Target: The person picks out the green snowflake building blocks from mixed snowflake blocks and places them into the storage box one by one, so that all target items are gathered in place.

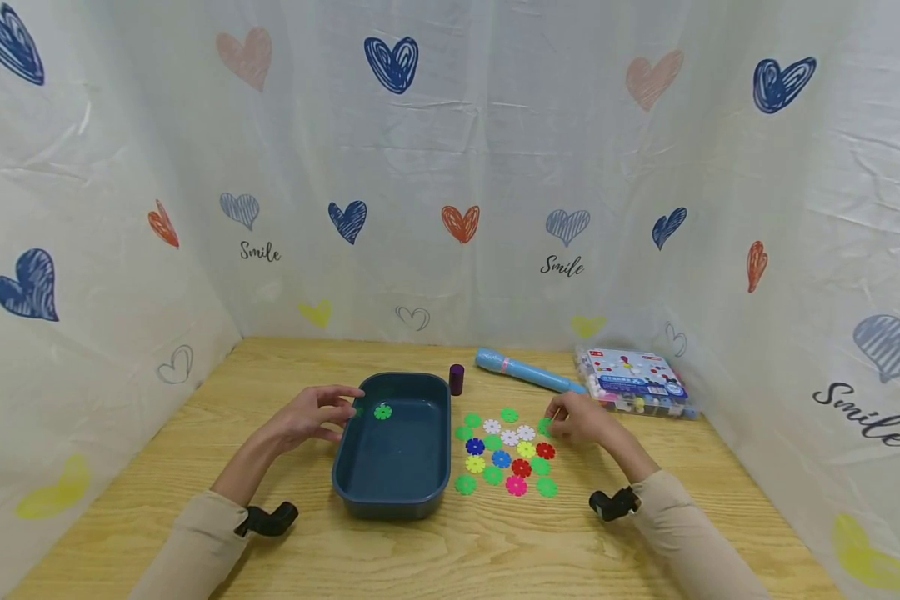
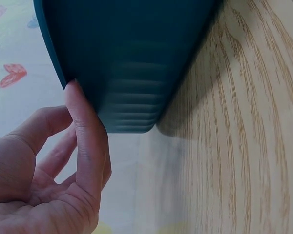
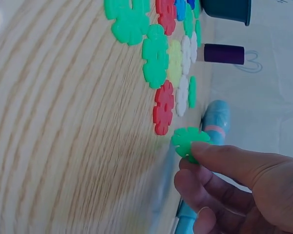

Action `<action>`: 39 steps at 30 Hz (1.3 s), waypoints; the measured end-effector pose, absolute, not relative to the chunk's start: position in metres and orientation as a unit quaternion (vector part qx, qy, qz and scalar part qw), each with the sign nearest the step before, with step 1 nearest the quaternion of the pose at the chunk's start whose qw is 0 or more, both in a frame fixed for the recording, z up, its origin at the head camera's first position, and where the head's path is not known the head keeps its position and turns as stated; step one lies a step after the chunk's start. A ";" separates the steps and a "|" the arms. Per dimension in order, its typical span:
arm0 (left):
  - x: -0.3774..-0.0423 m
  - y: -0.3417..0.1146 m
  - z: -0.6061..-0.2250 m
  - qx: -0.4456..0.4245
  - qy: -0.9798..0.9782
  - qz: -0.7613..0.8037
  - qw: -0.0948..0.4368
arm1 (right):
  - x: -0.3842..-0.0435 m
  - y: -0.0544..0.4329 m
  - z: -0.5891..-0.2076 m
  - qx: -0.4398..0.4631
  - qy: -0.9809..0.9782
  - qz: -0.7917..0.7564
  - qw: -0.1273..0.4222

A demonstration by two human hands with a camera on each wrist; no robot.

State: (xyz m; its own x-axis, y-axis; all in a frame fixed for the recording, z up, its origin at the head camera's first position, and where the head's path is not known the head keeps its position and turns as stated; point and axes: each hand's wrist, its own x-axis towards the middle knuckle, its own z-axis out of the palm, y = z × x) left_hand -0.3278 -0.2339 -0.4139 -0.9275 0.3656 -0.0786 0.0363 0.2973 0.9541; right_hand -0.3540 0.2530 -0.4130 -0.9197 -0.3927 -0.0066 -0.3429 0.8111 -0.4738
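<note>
In the head view, a tub's [image 1: 390, 507] left rim is held by the left hand [image 1: 311, 417], and loose discs [image 1: 501, 459] are spread beside it on the tabletop [image 1: 532, 542]. In the left wrist view, that rim is met by fingertips [image 2: 74, 87]. In the right wrist view, a green disc [image 3: 185, 139] is pinched by the right hand [image 3: 266, 187] near a red disc [image 3: 163, 108].

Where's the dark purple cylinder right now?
In the head view, the dark purple cylinder stands just right of the dark teal bin, by its far right corner, and left of the light-blue tube.
</note>
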 end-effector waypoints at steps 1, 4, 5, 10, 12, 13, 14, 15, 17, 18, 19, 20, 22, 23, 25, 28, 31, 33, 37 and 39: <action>-0.328 -0.234 -0.414 0.125 0.793 0.579 0.142 | -0.354 0.253 -0.413 -0.199 0.949 -0.240 0.051; -0.328 -0.234 -0.414 0.122 0.793 0.580 0.141 | -0.354 0.253 -0.411 -0.212 0.945 -0.244 0.045; -0.328 -0.234 -0.414 0.122 0.793 0.580 0.141 | -0.354 0.253 -0.410 -0.215 0.944 -0.245 0.044; -0.328 -0.234 -0.414 0.124 0.792 0.581 0.141 | -0.354 0.250 -0.401 -0.218 0.945 -0.238 0.046; -0.329 -0.234 -0.413 0.124 0.792 0.581 0.141 | -0.355 0.248 -0.397 -0.219 0.946 -0.234 0.044; -0.329 -0.234 -0.413 0.123 0.792 0.581 0.141 | -0.355 0.246 -0.395 -0.219 0.946 -0.235 0.044; -0.329 -0.234 -0.413 0.123 0.792 0.581 0.141 | -0.356 0.244 -0.393 -0.219 0.946 -0.235 0.043; -0.329 -0.234 -0.413 0.122 0.792 0.582 0.141 | -0.356 0.242 -0.391 -0.218 0.946 -0.238 0.042; -0.329 -0.234 -0.412 0.122 0.792 0.581 0.140 | -0.358 0.236 -0.387 -0.222 0.945 -0.239 0.035; -0.329 -0.234 -0.412 0.121 0.792 0.581 0.141 | -0.359 0.232 -0.384 -0.222 0.944 -0.240 0.035; -0.328 -0.234 -0.412 0.121 0.792 0.581 0.141 | -0.360 0.228 -0.381 -0.222 0.943 -0.244 0.035; -0.328 -0.234 -0.412 0.120 0.792 0.582 0.141 | -0.361 0.224 -0.379 -0.225 0.943 -0.243 0.035; -0.328 -0.234 -0.412 0.120 0.792 0.582 0.142 | -0.363 0.215 -0.372 -0.232 0.942 -0.242 0.033; -0.327 -0.234 -0.412 0.119 0.791 0.582 0.143 | -0.363 0.210 -0.369 -0.233 0.941 -0.244 0.034; -0.327 -0.235 -0.413 0.121 0.791 0.582 0.144 | -0.365 0.200 -0.363 -0.241 0.938 -0.245 0.036; -0.327 -0.235 -0.414 0.124 0.790 0.583 0.145 | -0.365 0.184 -0.354 -0.251 0.937 -0.242 0.036; -0.328 -0.235 -0.414 0.128 0.789 0.582 0.145 | -0.365 0.169 -0.345 -0.262 0.936 -0.234 0.036; -0.328 -0.234 -0.414 0.130 0.789 0.583 0.145 | -0.364 0.161 -0.340 -0.274 0.934 -0.228 0.034; -0.328 -0.234 -0.415 0.131 0.787 0.585 0.146 | -0.364 0.146 -0.334 -0.286 0.933 -0.216 0.031; -0.328 -0.235 -0.415 0.130 0.786 0.586 0.146 | -0.365 0.138 -0.333 -0.289 0.934 -0.209 0.026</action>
State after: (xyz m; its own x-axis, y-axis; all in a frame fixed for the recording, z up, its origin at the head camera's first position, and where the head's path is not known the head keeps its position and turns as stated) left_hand -0.3277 -0.2346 -0.4151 -0.9234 0.3761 -0.0771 0.0338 0.2798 0.9595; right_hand -0.3649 0.1382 -0.3333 -0.8316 -0.5507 0.0719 -0.5287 0.7454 -0.4060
